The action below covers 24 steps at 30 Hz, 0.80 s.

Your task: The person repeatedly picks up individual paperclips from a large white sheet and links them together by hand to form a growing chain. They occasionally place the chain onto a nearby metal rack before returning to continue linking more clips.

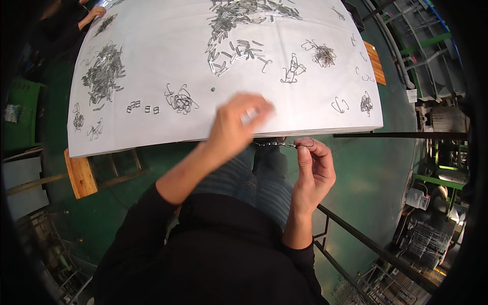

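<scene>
My right hand is below the table's near edge, thumb and forefinger pinched on a thin wire hook. From the hook a short metal chain runs left, passing just under the edge of the table. My left hand is over the near part of the white-covered table, smeared by motion, so what its fingers hold cannot be made out. Nearest to that hand are a small green bead-like piece and, further left, a heap of wire hooks.
Piles of flat metal links lie at the left and far middle. More wire hooks are heaped at the right. A few small metal pieces sit near the left front. Another person's hand is at the far left corner. Wooden stools stand beside the table.
</scene>
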Available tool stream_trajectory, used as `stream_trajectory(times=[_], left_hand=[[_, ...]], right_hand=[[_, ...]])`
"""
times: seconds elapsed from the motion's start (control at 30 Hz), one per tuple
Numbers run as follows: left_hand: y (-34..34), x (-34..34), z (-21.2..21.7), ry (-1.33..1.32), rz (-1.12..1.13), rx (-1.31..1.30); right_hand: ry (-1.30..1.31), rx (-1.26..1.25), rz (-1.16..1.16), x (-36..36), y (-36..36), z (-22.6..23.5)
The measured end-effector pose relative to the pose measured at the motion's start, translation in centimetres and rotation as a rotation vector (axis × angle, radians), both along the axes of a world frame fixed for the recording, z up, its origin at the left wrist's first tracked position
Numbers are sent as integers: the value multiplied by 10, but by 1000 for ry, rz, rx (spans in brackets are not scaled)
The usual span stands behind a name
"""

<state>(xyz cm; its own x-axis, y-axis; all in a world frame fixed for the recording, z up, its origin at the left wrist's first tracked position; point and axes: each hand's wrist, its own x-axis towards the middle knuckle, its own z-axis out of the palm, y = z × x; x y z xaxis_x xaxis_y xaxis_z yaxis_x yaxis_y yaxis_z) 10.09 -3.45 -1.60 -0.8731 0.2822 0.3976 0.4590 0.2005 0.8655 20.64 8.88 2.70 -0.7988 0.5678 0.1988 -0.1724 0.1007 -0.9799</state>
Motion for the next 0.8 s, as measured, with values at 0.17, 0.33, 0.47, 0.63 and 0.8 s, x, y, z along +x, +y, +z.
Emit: stream_trajectory(times=[0.17, 0.33, 0.47, 0.63, 0.8], left_hand=[[-15, -108, -43, 24, 355, -585], [-3, -143, -65, 31, 334, -700], [-12, -152, -74, 282, 168, -664], [-28, -168, -76, 539, -59, -855], [-17, -163, -53, 445, -28, -833]], right_hand=[[-30, 13, 13, 4, 3, 2], [-39, 26, 32, 5, 3, -1], [-35, 51, 36, 8, 6, -4], [-48, 76, 31, 12, 11, -6], [-53, 179, 14, 11, 12, -9]])
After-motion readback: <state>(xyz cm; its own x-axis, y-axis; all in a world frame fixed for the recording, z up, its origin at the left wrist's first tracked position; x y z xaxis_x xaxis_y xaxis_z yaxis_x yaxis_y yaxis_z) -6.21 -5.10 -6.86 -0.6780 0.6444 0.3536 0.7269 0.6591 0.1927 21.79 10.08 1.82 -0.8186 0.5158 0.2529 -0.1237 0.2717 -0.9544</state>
